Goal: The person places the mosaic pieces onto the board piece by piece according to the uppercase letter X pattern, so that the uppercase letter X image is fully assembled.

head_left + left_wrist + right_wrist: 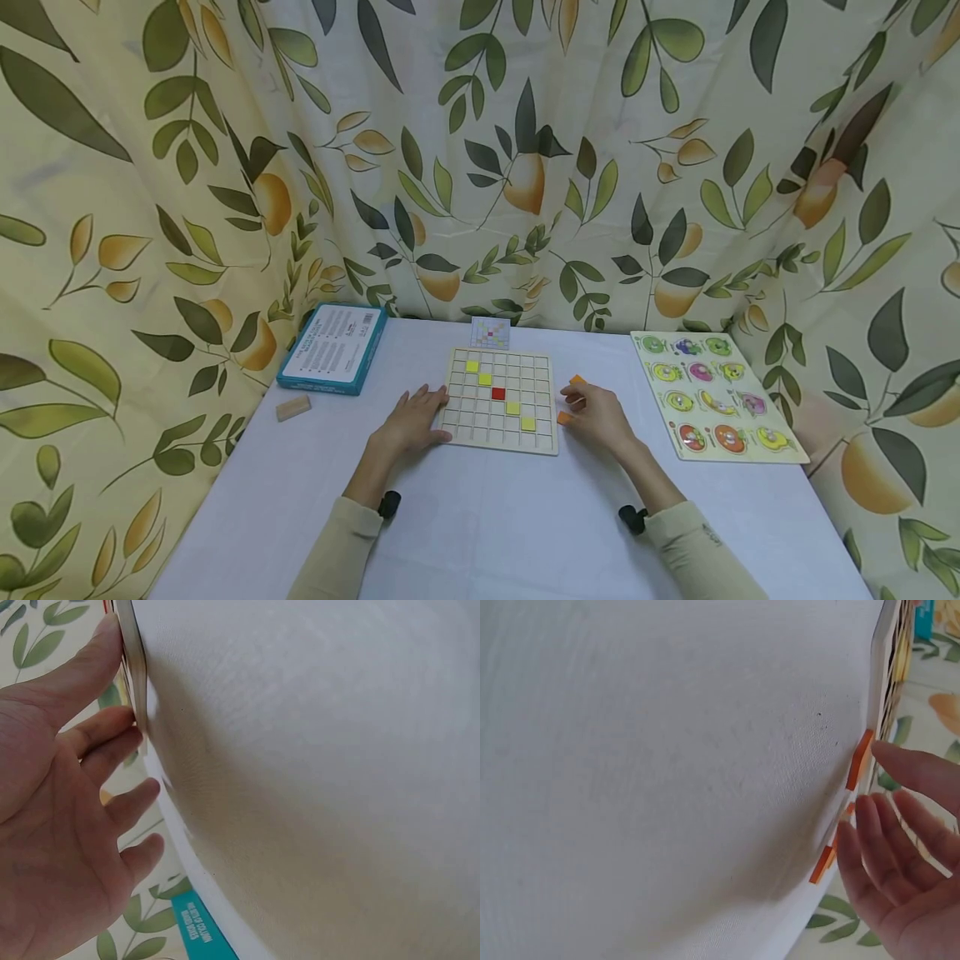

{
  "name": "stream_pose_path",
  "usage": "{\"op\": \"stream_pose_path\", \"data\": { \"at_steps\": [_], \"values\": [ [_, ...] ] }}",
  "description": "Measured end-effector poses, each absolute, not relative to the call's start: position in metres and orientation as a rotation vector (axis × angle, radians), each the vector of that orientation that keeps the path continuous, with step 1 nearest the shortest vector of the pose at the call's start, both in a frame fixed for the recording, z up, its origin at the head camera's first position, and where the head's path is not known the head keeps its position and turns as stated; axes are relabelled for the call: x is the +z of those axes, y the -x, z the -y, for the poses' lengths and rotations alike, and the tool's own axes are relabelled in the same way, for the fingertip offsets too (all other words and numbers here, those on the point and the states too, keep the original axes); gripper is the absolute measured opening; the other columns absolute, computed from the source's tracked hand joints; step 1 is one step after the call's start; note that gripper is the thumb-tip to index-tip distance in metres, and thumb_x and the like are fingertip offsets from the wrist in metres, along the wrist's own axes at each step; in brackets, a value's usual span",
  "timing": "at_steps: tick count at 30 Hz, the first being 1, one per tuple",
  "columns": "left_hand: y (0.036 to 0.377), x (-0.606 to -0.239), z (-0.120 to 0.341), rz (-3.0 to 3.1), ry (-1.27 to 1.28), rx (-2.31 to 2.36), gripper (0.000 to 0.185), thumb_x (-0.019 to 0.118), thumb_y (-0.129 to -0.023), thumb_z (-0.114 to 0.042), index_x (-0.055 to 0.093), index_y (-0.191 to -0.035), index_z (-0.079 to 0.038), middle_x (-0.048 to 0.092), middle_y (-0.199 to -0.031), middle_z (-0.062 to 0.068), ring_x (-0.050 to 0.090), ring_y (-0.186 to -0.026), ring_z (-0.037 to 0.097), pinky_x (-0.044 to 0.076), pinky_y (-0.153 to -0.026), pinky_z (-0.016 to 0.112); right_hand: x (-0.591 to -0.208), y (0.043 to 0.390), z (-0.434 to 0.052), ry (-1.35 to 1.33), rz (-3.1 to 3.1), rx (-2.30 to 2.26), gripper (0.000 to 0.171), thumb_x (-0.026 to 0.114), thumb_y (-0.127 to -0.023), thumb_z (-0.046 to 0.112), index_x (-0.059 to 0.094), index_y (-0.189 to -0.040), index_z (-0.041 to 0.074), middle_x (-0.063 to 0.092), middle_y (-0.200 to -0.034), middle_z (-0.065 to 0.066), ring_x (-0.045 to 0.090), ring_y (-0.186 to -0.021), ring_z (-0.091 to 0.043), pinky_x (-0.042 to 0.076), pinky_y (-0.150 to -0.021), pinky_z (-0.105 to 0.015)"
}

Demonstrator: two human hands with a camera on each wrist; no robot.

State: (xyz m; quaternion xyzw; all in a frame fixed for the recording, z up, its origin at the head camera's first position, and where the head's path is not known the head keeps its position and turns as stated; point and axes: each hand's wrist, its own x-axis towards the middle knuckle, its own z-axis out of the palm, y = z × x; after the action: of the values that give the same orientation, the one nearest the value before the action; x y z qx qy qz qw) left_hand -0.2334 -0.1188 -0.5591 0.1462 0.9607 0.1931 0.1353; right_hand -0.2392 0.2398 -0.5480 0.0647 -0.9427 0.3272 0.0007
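A square wooden grid board (468,427) lies on the table, with several yellow tiles (472,366) and one red tile (498,394) set along a diagonal. My left hand (414,419) rests at the board's left edge, fingers relaxed and spread, holding nothing; the left wrist view shows fingertips right at the board's side. Beside the right edge, my right hand (597,417) hovers with loosely bent fingers over loose orange tiles (564,418). In the right wrist view the thumb is close to one orange tile (860,760), and the fingers are near another orange tile (823,865).
A small pattern card (491,332) lies behind the board. To the left are a teal box (333,347) and a small wooden block (292,407). A fruit-picture board (716,398) lies at the right. Leaf-patterned curtains (480,167) surround the white table (480,533).
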Motion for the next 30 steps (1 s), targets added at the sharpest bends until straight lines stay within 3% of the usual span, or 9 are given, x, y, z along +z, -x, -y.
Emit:
{"op": "stream_pose_path", "data": {
  "at_steps": [6, 30],
  "values": [
    [0.236, -0.562, 0.122, -2.781, -0.414, 0.536, 0.083, 0.078, -0.092, -0.044, 0.041, -0.16, -0.015, 0.035, -0.168, 0.009, 0.017, -0.16, 0.03, 0.009, -0.131, 0.052, -0.551, 0.245, -0.24, -0.223, 3.003, 1.048, 0.055, 0.088, -0.071, -0.004, 0.071, -0.124, 0.0, 0.074, -0.106, -0.012, 0.071, -0.094, -0.027, 0.06, -0.084, -0.044],
    [0.235, -0.559, 0.121, -2.78, -0.448, 0.573, 0.079, 0.079, -0.092, -0.04, 0.044, -0.158, -0.013, 0.037, -0.167, 0.011, 0.021, -0.159, 0.032, 0.012, -0.13, 0.056, -0.554, 0.253, -0.249, -0.342, 2.958, 1.014, 0.059, 0.081, -0.068, -0.01, 0.069, -0.125, -0.003, 0.073, -0.101, -0.011, 0.072, -0.091, -0.026, 0.061, -0.08, -0.042]
  ]
}}
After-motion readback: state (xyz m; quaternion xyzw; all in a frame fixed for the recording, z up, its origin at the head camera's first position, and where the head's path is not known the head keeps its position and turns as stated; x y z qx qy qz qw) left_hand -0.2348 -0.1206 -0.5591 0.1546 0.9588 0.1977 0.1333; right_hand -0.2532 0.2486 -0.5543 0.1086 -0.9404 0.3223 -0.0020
